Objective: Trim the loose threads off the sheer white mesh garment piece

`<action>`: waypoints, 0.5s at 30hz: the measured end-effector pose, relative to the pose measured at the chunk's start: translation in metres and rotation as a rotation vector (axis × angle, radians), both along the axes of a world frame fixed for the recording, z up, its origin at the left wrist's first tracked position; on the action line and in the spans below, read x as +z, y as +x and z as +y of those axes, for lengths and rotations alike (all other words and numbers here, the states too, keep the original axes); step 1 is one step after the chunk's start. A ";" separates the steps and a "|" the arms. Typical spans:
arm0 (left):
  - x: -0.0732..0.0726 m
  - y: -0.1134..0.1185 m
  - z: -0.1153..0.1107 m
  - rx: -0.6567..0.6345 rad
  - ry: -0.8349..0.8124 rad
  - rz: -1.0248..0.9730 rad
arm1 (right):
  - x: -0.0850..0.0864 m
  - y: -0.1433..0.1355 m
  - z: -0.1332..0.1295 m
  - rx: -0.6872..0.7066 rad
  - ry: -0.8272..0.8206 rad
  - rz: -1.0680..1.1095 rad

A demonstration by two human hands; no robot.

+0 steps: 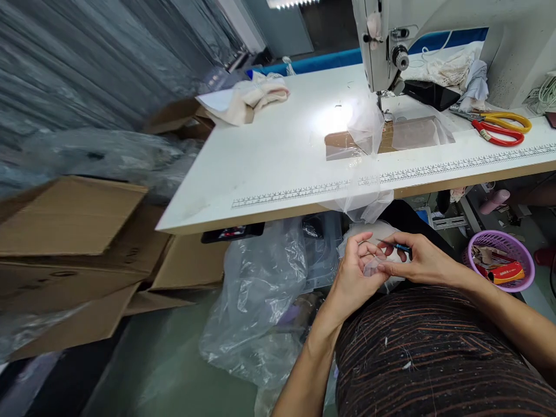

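- The left hand (358, 269) curls its fingers loosely beside sheer fabric (370, 267); whether they pinch it, I cannot tell.
- The right hand (403, 255) grips a slim blue-handled tool (402, 247) in closed fingers, thumb tip at the fabric.
- That fabric lies between both hands, over the lap.
- The purple basket (527, 258) on the floor holds a red-and-orange packet (507, 272) and brown scraps (489, 256).
- The cardboard box (65, 217) at left stands open-flapped, its contents hidden.

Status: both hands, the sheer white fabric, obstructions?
Left hand cupped, sheer white fabric at palm, grip unclear. Right hand holding small blue-handled tool. More fabric hangs over table edge by sewing machine. No obstruction seen at hands.
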State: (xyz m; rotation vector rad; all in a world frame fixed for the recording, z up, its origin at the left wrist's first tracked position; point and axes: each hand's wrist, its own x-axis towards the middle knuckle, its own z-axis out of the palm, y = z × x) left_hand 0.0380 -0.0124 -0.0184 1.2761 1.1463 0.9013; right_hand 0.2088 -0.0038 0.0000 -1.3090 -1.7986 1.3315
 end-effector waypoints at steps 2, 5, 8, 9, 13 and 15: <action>-0.002 0.002 -0.003 0.022 0.070 0.069 | 0.000 -0.002 -0.003 -0.004 0.014 -0.004; 0.002 -0.002 -0.012 -0.047 0.097 0.142 | -0.001 -0.001 -0.013 -0.020 0.006 0.094; 0.010 -0.015 -0.022 -0.250 0.069 0.218 | -0.003 0.010 -0.024 -0.024 -0.118 0.259; 0.013 -0.020 -0.024 -0.304 0.064 0.244 | -0.005 0.014 -0.026 -0.047 -0.176 0.303; 0.009 -0.041 -0.015 -0.366 -0.064 0.188 | -0.023 0.025 -0.025 -0.224 -0.379 0.376; 0.000 -0.044 0.001 -0.282 -0.161 0.094 | -0.037 0.024 -0.017 -0.358 -0.419 0.389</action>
